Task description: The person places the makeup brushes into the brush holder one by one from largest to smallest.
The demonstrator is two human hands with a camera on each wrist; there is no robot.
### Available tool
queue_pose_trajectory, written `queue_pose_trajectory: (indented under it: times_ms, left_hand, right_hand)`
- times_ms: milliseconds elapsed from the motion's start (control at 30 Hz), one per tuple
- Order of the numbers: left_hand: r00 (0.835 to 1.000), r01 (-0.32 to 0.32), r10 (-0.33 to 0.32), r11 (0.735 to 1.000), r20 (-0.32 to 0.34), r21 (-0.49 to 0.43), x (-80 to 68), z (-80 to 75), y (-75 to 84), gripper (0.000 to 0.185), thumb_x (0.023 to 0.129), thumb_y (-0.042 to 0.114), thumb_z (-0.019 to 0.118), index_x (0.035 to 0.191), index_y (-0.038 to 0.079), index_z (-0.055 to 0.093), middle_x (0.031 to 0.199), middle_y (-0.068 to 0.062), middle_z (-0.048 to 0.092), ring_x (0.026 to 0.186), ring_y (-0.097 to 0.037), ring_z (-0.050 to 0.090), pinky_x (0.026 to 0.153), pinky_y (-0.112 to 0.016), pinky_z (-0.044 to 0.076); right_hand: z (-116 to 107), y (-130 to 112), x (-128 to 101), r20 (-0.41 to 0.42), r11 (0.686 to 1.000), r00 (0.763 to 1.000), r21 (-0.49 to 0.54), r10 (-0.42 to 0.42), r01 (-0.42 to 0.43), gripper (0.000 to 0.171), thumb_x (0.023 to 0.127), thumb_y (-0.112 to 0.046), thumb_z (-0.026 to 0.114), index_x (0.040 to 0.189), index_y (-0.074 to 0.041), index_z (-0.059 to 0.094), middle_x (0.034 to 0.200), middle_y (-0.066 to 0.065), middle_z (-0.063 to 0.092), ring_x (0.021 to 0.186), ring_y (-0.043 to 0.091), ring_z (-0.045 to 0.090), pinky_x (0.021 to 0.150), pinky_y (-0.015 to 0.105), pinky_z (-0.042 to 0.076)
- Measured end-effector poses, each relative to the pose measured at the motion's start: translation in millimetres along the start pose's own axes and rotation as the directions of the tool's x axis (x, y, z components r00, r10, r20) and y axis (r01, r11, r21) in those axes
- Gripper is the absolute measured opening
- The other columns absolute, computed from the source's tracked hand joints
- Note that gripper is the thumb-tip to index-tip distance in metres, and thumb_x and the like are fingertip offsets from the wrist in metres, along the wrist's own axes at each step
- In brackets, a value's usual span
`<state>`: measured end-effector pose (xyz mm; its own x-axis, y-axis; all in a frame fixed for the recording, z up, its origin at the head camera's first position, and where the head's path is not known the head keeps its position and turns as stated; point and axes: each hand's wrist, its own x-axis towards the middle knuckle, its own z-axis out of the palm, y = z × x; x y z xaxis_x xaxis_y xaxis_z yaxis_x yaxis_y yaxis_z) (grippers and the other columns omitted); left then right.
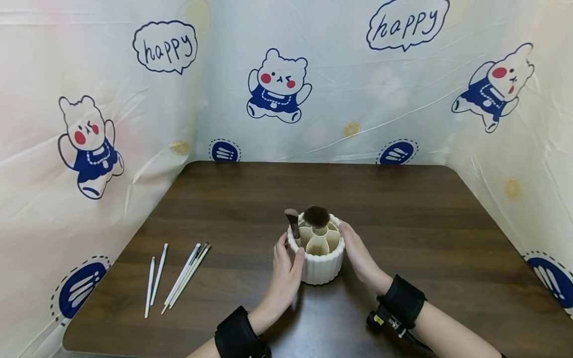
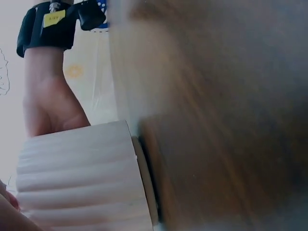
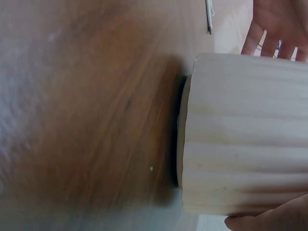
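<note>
A white ribbed makeup brush holder (image 1: 322, 270) with inner compartments stands upright on the brown table. Inside it are a fluffy dark makeup brush (image 1: 316, 217) at the back and an angled brush (image 1: 292, 219) leaning at the left rim. My left hand (image 1: 286, 268) grips the holder's left side, thumb towards the front. On the opposite side my right hand (image 1: 363, 256) holds the wall near the rim, its fingers partly hidden behind it. Both wrist views show the ribbed wall (image 2: 82, 178) close up, with a narrow base (image 3: 183, 130) beneath it.
Several thin white sticks, perhaps slim brushes (image 1: 185, 278), lie at the table's left, with two more white sticks (image 1: 155, 278) beside them. The wooden table (image 1: 380, 199) is bordered by a printed cloth backdrop (image 1: 340, 89) at the back and sides.
</note>
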<state>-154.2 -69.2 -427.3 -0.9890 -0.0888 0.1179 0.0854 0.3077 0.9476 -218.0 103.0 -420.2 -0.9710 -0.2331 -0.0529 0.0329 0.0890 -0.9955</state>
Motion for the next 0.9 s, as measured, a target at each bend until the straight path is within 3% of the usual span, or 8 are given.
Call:
queue_pose_trajectory:
  times_ms: [267,600,900]
  left_hand:
    - [0.999,-0.029,0.034,0.992,0.039,-0.121,11.5,-3.5,-3.8,0.054,0.103,0.018,0.036,0.149,0.000,0.014,0.153,-0.024,0.016,0.144,-0.039,0.021,0.116,-0.053,0.024]
    - [0.999,0.047,-0.047,0.999,-0.004,0.000,-4.6,5.8,5.9,0.068,0.100,0.031,0.043,0.150,-0.002,0.011,0.153,-0.025,0.014,0.143,-0.042,0.013,0.113,-0.062,0.017]
    - [0.999,0.025,-0.025,1.000,0.025,-0.002,7.9,0.8,2.6,0.063,0.101,0.024,0.038,0.151,-0.001,0.009,0.153,-0.026,0.013,0.142,-0.042,0.017,0.113,-0.059,0.020]
  right_hand:
    - [4.7,-0.4,-5.4,-0.042,0.999,0.999,-0.039,-0.025,0.023,0.056,0.106,-0.032,0.024,0.147,0.006,0.021,0.154,0.024,0.021,0.146,0.036,0.014,0.119,0.054,0.011]
    - [-2.5,-0.4,5.3,-0.010,0.999,0.999,0.005,-0.047,0.047,0.054,0.106,-0.031,0.023,0.149,0.001,0.023,0.157,0.019,0.021,0.147,0.031,0.015,0.120,0.050,0.012]
    - [3.8,3.4,-1.6,-0.033,0.999,0.999,-0.030,-0.036,0.035,0.058,0.106,-0.036,0.022,0.149,0.003,0.020,0.156,0.021,0.020,0.147,0.034,0.014,0.120,0.052,0.012]
